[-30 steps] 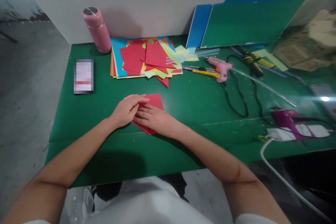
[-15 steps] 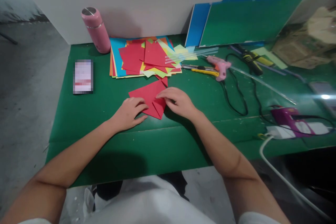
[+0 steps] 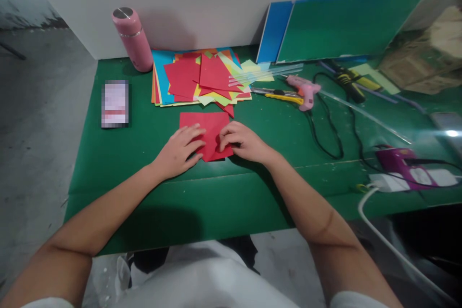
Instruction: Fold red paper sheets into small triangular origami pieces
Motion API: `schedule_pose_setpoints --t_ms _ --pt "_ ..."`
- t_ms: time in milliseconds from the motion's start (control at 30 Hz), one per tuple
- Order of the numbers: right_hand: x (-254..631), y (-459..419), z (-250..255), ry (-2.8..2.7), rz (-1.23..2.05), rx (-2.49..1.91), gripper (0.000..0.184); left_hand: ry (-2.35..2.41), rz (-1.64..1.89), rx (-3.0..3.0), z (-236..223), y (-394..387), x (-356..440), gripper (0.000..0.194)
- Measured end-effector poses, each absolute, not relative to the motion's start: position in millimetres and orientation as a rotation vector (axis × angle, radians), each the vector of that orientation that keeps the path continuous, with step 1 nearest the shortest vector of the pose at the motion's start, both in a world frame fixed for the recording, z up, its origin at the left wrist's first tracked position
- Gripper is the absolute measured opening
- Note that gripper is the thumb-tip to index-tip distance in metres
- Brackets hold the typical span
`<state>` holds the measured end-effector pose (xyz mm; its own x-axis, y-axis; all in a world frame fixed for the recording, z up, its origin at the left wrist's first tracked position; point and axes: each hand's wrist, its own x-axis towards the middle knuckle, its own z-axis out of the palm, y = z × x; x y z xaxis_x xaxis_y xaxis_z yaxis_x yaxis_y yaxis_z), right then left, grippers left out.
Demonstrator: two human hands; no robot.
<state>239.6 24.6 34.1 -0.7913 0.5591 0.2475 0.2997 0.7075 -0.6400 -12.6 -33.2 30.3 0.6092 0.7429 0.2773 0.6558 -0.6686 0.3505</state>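
Observation:
A red paper sheet (image 3: 204, 122) lies flat on the green table (image 3: 144, 163) in front of me. My left hand (image 3: 180, 150) rests on its left part with the fingers stretched out flat, pressing it down. My right hand (image 3: 243, 142) is at the sheet's right lower corner, fingers curled and pinching the paper's edge. Just behind the sheet lies a stack of coloured papers (image 3: 197, 79), red, yellow, blue and orange.
A pink bottle (image 3: 132, 38) stands at the back left, a phone (image 3: 114, 104) lies at the left. Right of the stack lie a yellow utility knife (image 3: 277, 95), a pink glue gun (image 3: 306, 92) with black cable, clear glue sticks, a purple device (image 3: 400, 162) and green and blue boards (image 3: 342, 26).
The red sheet has been turned and laid square to me. My right hand slid from over the sheet's middle to its right edge, then pinched the corner. My left hand stayed on the paper.

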Motion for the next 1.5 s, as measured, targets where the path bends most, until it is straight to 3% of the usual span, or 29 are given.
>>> schedule_pose_setpoints --t_ms 200,300,433,500,633,767,833,1000,1100,1267,1367,1500 --pt "239 23 33 -2.539 0.789 -0.536 0.033 1.025 0.579 2.602 30 -34 -15 0.045" --pt "239 19 36 -2.509 0.444 -0.543 0.033 1.059 0.727 2.66 32 -38 -16 0.053" --pt "237 8 40 -2.424 -0.061 -0.599 0.026 1.17 1.288 2.704 34 -43 -15 0.045" --pt "231 1 40 -2.459 -0.13 -0.637 0.026 1.177 1.305 2.683 33 -42 -13 0.043" --pt "213 -15 36 -2.484 0.248 -0.731 0.028 1.141 1.014 2.549 28 -36 -11 0.033" --pt "207 -20 37 -2.321 0.792 -0.661 0.029 1.067 0.982 2.337 24 -29 -14 0.021" --pt "213 -14 40 -2.205 0.71 -0.77 0.021 1.057 0.993 2.246 25 -27 -17 0.023" --pt "229 9 39 -2.367 0.519 -0.941 0.056 1.122 0.963 2.045 29 -24 -22 0.024" --pt "231 15 32 -2.32 0.517 -1.08 0.051 1.186 0.96 2.003 30 -23 -24 0.023" --pt "228 13 24 -2.253 0.691 -1.204 0.012 1.385 0.906 2.381 36 -28 -19 0.016" --pt "225 10 23 -2.116 0.75 -1.299 0.012 1.571 0.894 2.665 44 -43 -7 0.016" --pt "222 5 25 -2.024 0.912 -1.326 0.032 1.419 0.898 2.896 51 -62 7 0.022"
